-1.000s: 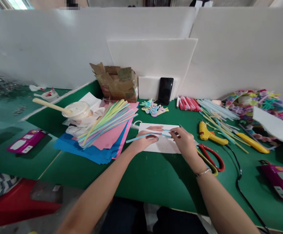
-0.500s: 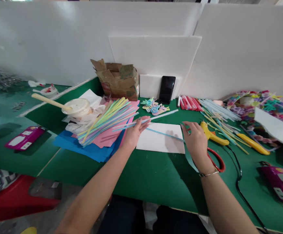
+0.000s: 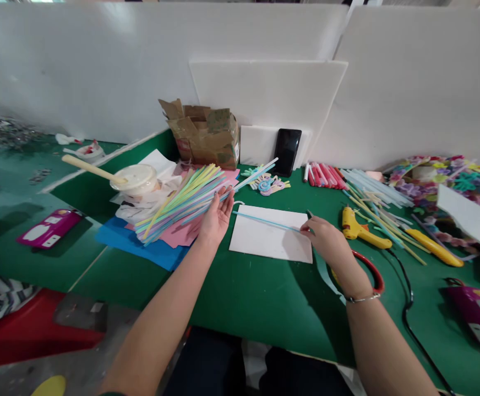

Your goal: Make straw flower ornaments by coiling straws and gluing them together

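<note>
My left hand lies palm up with its fingers stretched out. A few pale blue and white pipe cleaners run past its fingers to the upper right. Beneath and beside it is a pile of pastel pipe cleaners on pink and blue sheets. My right hand pinches the right end of a single light blue pipe cleaner. That strand stretches across a white board. Red-handled scissors are partly hidden behind my right wrist.
A yellow glue gun and its black cord are on the right, near a yellow cutter. Pink-red sticks, a phone and a cardboard box line the back. A lidded tub stands left, beyond a purple power strip.
My left hand has moved left to the pile with its pipe cleaners, and its fingers have spread. My right hand has come left over the board and now pinches the blue pipe cleaner's end.
</note>
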A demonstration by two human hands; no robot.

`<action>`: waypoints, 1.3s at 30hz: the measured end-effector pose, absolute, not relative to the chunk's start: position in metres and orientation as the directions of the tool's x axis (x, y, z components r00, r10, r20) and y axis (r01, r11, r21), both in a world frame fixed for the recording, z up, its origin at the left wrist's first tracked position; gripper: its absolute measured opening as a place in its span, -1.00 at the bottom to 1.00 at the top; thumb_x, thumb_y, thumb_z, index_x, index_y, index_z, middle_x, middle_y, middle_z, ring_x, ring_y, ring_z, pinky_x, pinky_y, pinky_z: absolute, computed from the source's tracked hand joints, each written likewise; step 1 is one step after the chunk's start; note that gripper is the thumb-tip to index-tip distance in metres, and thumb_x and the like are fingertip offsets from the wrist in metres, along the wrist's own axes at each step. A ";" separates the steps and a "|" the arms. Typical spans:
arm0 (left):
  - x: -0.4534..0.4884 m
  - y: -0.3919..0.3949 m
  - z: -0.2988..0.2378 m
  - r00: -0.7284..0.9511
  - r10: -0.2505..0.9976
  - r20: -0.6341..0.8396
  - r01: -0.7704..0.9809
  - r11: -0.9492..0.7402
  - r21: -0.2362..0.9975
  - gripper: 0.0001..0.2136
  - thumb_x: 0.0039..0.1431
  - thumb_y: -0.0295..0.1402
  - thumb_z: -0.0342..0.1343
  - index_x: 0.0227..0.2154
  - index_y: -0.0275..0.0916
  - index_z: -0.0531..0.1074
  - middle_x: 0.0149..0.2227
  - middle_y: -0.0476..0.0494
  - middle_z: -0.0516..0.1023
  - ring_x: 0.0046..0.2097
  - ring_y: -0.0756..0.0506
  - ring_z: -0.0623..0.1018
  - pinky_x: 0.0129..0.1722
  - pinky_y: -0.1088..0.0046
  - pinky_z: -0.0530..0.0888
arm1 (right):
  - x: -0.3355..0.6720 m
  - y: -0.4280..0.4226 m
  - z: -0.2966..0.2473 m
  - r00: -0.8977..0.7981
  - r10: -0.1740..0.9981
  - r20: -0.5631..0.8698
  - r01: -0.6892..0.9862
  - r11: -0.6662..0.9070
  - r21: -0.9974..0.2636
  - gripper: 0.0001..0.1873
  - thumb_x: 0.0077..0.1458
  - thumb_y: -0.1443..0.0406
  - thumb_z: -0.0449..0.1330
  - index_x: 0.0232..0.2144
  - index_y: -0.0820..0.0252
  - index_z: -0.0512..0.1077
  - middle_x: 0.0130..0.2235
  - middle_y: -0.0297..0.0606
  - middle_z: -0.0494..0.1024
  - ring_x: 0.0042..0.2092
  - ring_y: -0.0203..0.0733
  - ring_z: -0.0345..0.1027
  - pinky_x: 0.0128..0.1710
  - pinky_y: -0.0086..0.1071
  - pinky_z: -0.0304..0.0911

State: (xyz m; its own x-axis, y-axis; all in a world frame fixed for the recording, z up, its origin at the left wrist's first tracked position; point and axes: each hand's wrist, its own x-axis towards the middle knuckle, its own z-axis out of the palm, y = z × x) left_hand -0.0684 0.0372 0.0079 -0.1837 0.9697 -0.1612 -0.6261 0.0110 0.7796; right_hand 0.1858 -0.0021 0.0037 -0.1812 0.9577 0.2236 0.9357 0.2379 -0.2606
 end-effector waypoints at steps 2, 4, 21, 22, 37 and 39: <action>-0.068 0.037 0.008 -0.170 0.971 -0.166 -0.636 0.020 0.772 -0.75 0.27 -0.35 -0.14 -0.20 -0.26 0.43 0.00 -0.11 0.47 0.07 -0.01 0.42 0.05 0.54 0.40 | 0.185 -0.002 0.006 -0.142 0.936 0.321 0.933 0.235 -0.272 -0.82 0.06 0.38 0.07 -0.48 0.17 0.46 -0.35 -0.21 0.50 -0.29 -0.15 0.38 -0.42 -0.39 0.17; -0.066 0.037 0.007 -0.149 0.974 -0.168 -0.654 0.031 0.756 -0.76 0.27 -0.35 -0.13 -0.21 -0.27 0.43 0.01 -0.11 0.46 0.07 -0.02 0.42 0.04 0.54 0.40 | 0.185 -0.002 0.006 -0.088 0.910 0.405 0.928 0.223 -0.299 -0.81 0.10 0.33 0.06 -0.40 0.18 0.49 -0.28 -0.19 0.50 -0.31 -0.16 0.37 -0.43 -0.39 0.17; -0.039 0.008 -0.007 0.482 0.875 0.041 -0.401 0.180 0.898 -0.73 0.03 -0.27 0.18 -0.18 -0.23 0.50 0.02 -0.23 0.45 0.05 -0.23 0.44 0.01 0.28 0.37 | 0.140 -0.005 0.007 0.117 0.993 -0.013 -0.155 0.005 -0.988 -0.58 -0.09 -0.03 0.19 -0.44 0.22 0.52 -0.48 -0.27 0.48 -0.57 -0.40 0.14 -0.68 -0.50 0.06; -0.038 0.008 -0.007 0.484 0.874 0.033 -0.383 0.178 0.907 -0.72 0.02 -0.27 0.19 -0.19 -0.23 0.50 0.01 -0.24 0.46 0.02 -0.22 0.46 -0.01 0.29 0.38 | 0.141 -0.006 0.005 0.117 0.993 -0.028 -0.209 -0.003 -0.978 -0.59 -0.10 -0.02 0.21 -0.45 0.22 0.53 -0.51 -0.28 0.47 -0.57 -0.40 0.15 -0.68 -0.51 0.07; -0.051 0.028 -0.010 -0.040 0.986 -0.161 -0.517 0.118 0.848 -0.84 -0.11 -0.42 0.26 -0.42 -0.33 0.43 -0.33 -0.14 0.57 -0.22 -0.04 0.57 -0.15 0.46 0.46 | 0.158 0.000 0.006 0.350 0.917 -0.189 -0.610 0.070 -0.789 -0.74 -0.16 0.14 0.31 -0.53 0.24 0.48 -0.51 -0.31 0.56 -0.57 -0.47 0.31 -0.69 -0.66 0.17; -0.048 0.026 -0.010 0.027 0.977 -0.211 -0.427 0.202 0.881 -0.86 -0.10 -0.44 0.24 -0.43 -0.33 0.43 -0.35 -0.14 0.56 -0.28 -0.04 0.57 -0.24 0.50 0.47 | 0.160 -0.001 0.011 0.339 0.928 -0.157 -0.655 0.113 -0.747 -0.79 -0.14 0.16 0.30 -0.52 0.20 0.48 -0.51 -0.36 0.56 -0.58 -0.50 0.29 -0.70 -0.69 0.15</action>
